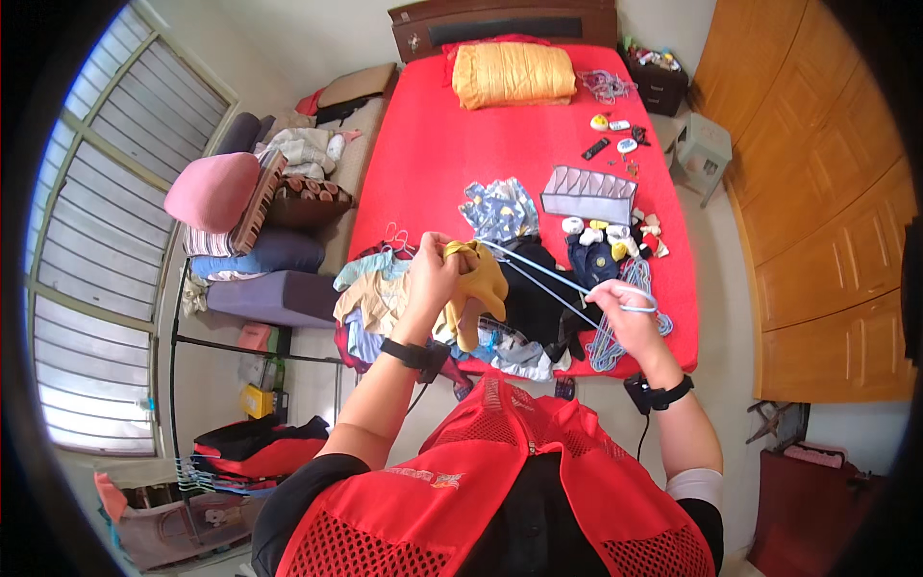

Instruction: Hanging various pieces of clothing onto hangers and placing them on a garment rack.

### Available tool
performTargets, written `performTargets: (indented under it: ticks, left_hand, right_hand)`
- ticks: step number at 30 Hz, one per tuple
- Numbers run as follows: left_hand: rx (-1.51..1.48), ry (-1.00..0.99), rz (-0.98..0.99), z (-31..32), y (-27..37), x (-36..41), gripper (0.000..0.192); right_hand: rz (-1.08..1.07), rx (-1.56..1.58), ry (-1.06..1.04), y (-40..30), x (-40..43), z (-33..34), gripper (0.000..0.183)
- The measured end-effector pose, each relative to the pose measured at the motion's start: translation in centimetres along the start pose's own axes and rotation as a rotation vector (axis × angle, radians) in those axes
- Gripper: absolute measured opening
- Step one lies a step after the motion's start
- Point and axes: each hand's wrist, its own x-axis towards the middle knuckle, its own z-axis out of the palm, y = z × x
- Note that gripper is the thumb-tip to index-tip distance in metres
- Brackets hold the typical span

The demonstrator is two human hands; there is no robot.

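Note:
My left hand (435,270) grips a mustard-yellow garment (484,288) by its bunched upper edge, and the rest of the cloth hangs down. In my right hand (627,317) is a pale blue clothes hanger (537,262), held near its hook. The hanger's far end reaches the yellow cloth; whether it is inside the garment I cannot tell. Below my hands lie black clothes (533,296) on the bed. A bundle of blue hangers (613,346) rests under my right hand. Left of my left hand lie a beige shirt (375,299) and other clothes on hangers.
The red-sheeted bed (425,144) carries a grey compartment organizer (590,198), rolled socks (595,234), a patterned blue garment (500,209) and a folded yellow quilt (513,73). A black clothes rack (177,375) stands left, a plastic stool (701,144) and wooden wardrobe (829,238) right.

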Motion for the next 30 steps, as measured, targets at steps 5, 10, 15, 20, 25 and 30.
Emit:
performTargets:
  ticks: [5, 10, 15, 20, 25, 30]
  left_hand:
    - [0.103, 0.034, 0.149, -1.6, 3.3, 0.7, 0.02]
    - [0.09, 0.042, 0.319, -2.8, 6.0, 0.8, 0.016]
    - [0.077, 0.012, 0.569, -2.2, 8.5, -0.2, 0.014]
    - [0.079, 0.057, 0.652, -1.6, 9.8, -1.0, 0.014]
    - [-0.007, -0.046, 0.566, -1.2, 9.9, -1.0, 0.016]
    - [0.178, -0.015, 0.819, -1.3, 9.9, 0.6, 0.022]
  right_hand:
    - [-0.031, -0.042, -0.06, -3.1, -0.2, 2.2, 0.022]
    - [-0.054, -0.061, -0.048, -5.7, 0.4, 3.4, 0.023]
    - [-0.118, -0.186, -0.001, -6.0, 3.8, 5.6, 0.023]
    - [-0.136, -0.14, 0.021, -5.4, 5.6, 7.2, 0.021]
    - [-0.113, -0.02, 0.039, -4.8, 5.9, 7.7, 0.019]
    - [-0.173, -0.025, 0.013, -3.4, 7.3, 7.2, 0.022]
